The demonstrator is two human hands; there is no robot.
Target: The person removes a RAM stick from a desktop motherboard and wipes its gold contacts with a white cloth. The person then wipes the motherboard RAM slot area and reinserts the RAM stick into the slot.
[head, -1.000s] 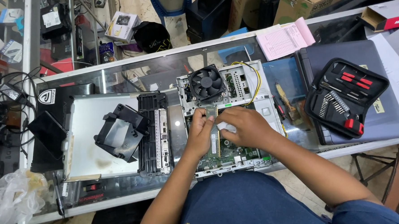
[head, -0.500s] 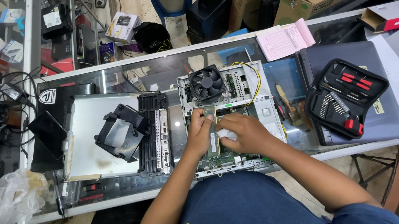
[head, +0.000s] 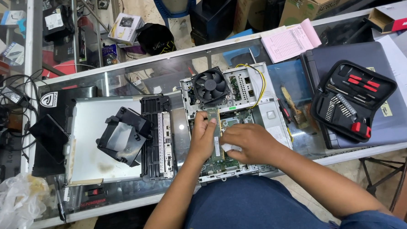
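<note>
An opened small desktop computer (head: 270, 114) lies on the glass counter, with a black cooling fan (head: 210, 86) at its far end and a green circuit board (head: 224, 161) nearer me. My left hand (head: 203, 136) pinches a narrow green memory module (head: 216, 145) standing on edge over the board. My right hand (head: 249, 142) is right beside it. It presses a small white piece (head: 230, 148), perhaps an eraser or cloth, against the module's side.
A black plastic shroud (head: 122, 136) rests on a grey metal cover (head: 88, 147), with a black vented panel (head: 157, 137) next to it. To the right are an open screwdriver kit (head: 351, 101) on a closed grey laptop (head: 396, 124), a wooden-handled brush (head: 292, 106), pink papers (head: 289, 39) and a plastic bag (head: 15, 200).
My right hand has slid a little toward me along the memory module with the white piece. My left hand keeps its hold in the same place.
</note>
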